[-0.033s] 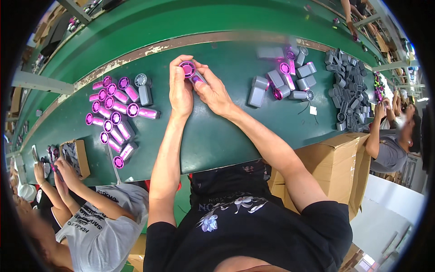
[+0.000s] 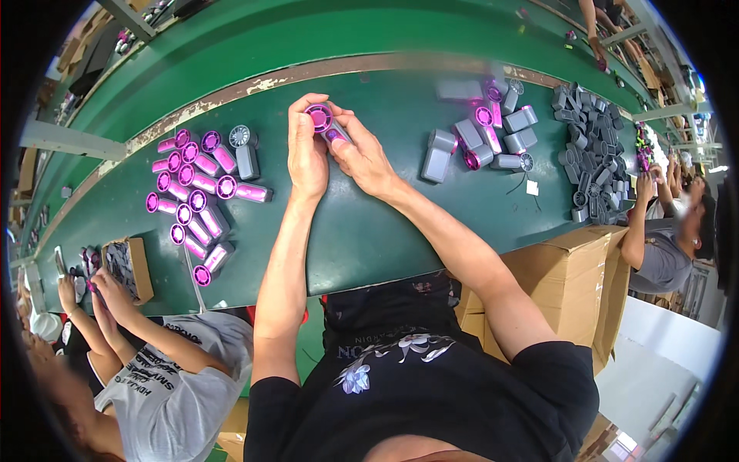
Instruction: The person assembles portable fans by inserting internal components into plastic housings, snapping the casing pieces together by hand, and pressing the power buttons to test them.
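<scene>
A small grey handheld fan with a magenta round head [image 2: 319, 118] is held between both hands above the middle of the green bench. My left hand [image 2: 307, 160] wraps its fingers round the fan's head from the left and far side. My right hand [image 2: 368, 160] grips the grey handle from the right, its thumb pressed on the handle near a small purple part. The hands hide much of the fan's body. To the left lie several similar fans with magenta heads and magenta strips [image 2: 203, 182], beside one plain grey fan [image 2: 245, 158].
On the right lie several grey and magenta fan pieces [image 2: 483, 131], a white tag [image 2: 532, 187] and a heap of grey housings [image 2: 589, 146]. A cardboard box [image 2: 558, 269] stands by the near edge. Co-workers' hands [image 2: 112, 296] work beside an open box [image 2: 139, 269] at left.
</scene>
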Demonstrator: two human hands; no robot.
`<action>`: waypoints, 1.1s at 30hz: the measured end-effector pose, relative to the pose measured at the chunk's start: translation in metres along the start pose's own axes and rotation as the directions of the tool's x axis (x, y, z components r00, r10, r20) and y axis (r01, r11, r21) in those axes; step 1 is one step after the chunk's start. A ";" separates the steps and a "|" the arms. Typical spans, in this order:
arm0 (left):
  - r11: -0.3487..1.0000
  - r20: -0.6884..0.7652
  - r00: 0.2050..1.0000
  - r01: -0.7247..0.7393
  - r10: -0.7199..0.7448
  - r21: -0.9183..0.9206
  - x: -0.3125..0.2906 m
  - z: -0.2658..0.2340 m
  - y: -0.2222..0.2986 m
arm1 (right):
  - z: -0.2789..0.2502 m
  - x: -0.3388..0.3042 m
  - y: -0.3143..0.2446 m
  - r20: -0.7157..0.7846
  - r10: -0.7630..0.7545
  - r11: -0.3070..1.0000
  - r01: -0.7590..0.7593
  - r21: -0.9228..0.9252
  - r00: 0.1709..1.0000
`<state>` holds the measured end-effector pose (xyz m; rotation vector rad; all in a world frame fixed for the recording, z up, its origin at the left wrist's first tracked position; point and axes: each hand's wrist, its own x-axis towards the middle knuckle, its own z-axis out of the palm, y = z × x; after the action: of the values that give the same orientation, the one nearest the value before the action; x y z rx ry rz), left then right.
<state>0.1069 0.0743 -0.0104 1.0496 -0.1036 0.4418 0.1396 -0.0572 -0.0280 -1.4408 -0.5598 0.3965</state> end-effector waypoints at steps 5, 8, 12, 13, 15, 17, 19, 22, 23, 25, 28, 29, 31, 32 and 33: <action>1.000 0.013 1.000 0.011 -0.011 -0.014 -0.001 -0.002 0.002 | 0.002 -0.001 -0.002 -0.007 -0.007 1.000 0.007 -0.005 1.000; 1.000 0.010 1.000 0.005 -0.005 -0.031 -0.003 0.001 0.003 | 0.000 -0.004 0.000 0.020 0.182 0.978 -0.183 0.096 0.983; 0.999 0.032 0.999 -0.005 0.006 -0.046 -0.009 -0.007 0.006 | 0.008 -0.008 0.003 0.000 -0.032 0.999 0.032 -0.033 0.999; 0.999 0.037 0.999 -0.008 0.009 -0.047 -0.008 -0.005 0.006 | 0.007 -0.008 0.002 0.003 -0.025 1.000 0.025 -0.018 1.000; 0.999 0.028 1.000 -0.002 0.003 -0.040 -0.009 -0.002 0.005 | 0.006 -0.008 0.009 0.004 -0.068 0.998 0.068 0.011 0.998; 0.999 0.028 1.000 0.002 -0.001 -0.050 -0.005 0.002 0.005 | 0.005 -0.004 0.005 0.011 -0.122 0.992 0.122 0.042 0.992; 0.998 -0.001 1.000 0.012 -0.012 0.066 -0.002 0.003 0.002 | 0.000 -0.004 -0.003 -0.002 -0.044 0.999 0.044 0.025 0.999; 0.867 -0.073 0.995 -0.023 0.068 0.498 0.012 0.002 0.006 | -0.010 0.009 -0.024 0.092 -0.024 0.980 0.041 -0.196 0.995; 0.720 -0.074 0.995 0.002 0.069 0.694 0.017 0.005 0.014 | -0.020 0.017 -0.023 0.137 -0.293 0.817 0.322 -0.479 0.946; 0.346 0.033 0.986 -0.087 0.161 0.934 0.026 -0.009 0.037 | -0.030 0.034 -0.047 0.304 -0.151 0.708 0.318 -0.631 0.941; -0.275 0.163 0.984 -0.138 0.070 0.951 0.007 -0.065 0.081 | -0.020 0.079 -0.076 0.306 -0.163 0.557 0.344 -0.756 0.938; -0.377 0.223 0.968 -0.166 0.114 0.911 -0.001 -0.074 0.079 | -0.025 0.094 -0.086 0.199 -0.013 0.649 0.159 -0.744 0.980; -0.358 0.293 0.899 -0.170 0.326 0.918 -0.001 -0.060 0.069 | -0.076 0.145 -0.072 0.230 -0.144 0.409 0.269 -0.872 0.962; -0.339 0.220 0.912 -0.097 0.347 0.936 -0.002 -0.055 0.062 | -0.100 0.172 -0.058 0.191 -0.207 0.365 0.257 -0.895 0.959; -0.293 0.196 0.942 -0.113 0.273 0.949 0.009 -0.028 0.052 | -0.173 0.212 -0.045 0.297 -0.325 0.226 0.379 -0.898 0.898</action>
<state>0.0902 0.1229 0.0205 2.8122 0.2921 0.9738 0.4085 -0.0806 0.0356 -2.3700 -1.2859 -0.4135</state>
